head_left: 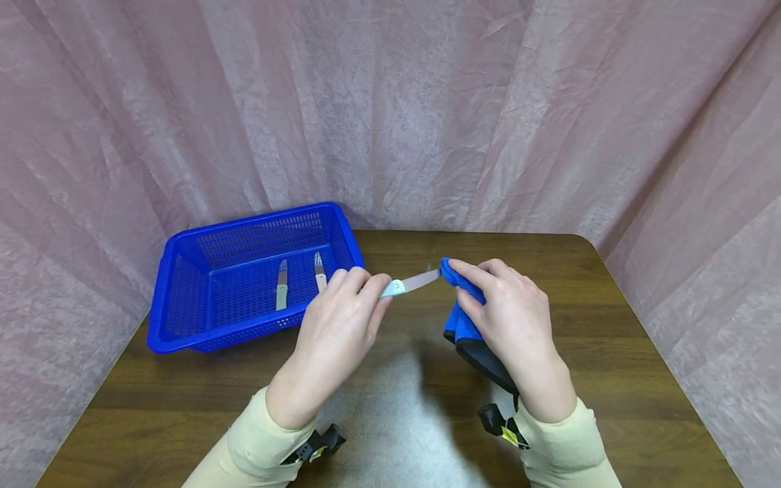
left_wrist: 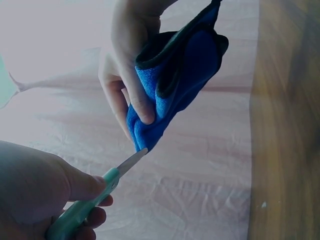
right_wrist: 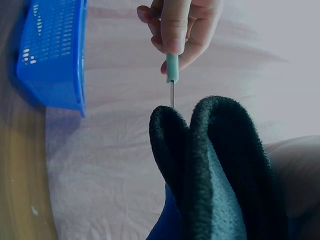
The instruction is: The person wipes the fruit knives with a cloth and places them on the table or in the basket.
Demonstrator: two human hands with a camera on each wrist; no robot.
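My left hand (head_left: 343,313) grips the mint-green handle of a small knife (head_left: 421,280), its blade pointing right. A folded blue cloth with black edging (head_left: 466,322) is pinched between the thumb and fingers of my right hand (head_left: 509,308). The knife's tip meets the end of the cloth; in the left wrist view the knife blade (left_wrist: 132,162) reaches the cloth (left_wrist: 175,85), and whether the fabric wraps round the tip cannot be told. From the right wrist, black-edged folds (right_wrist: 210,165) hide the tip of the blade.
A blue plastic basket (head_left: 244,333) stands on the wooden table (head_left: 586,325) at the left. Inside lie a knife with a pale green handle (head_left: 282,288) and a fork (head_left: 320,270), partly hidden by my left hand. Pink curtains (head_left: 415,122) hang behind the table.
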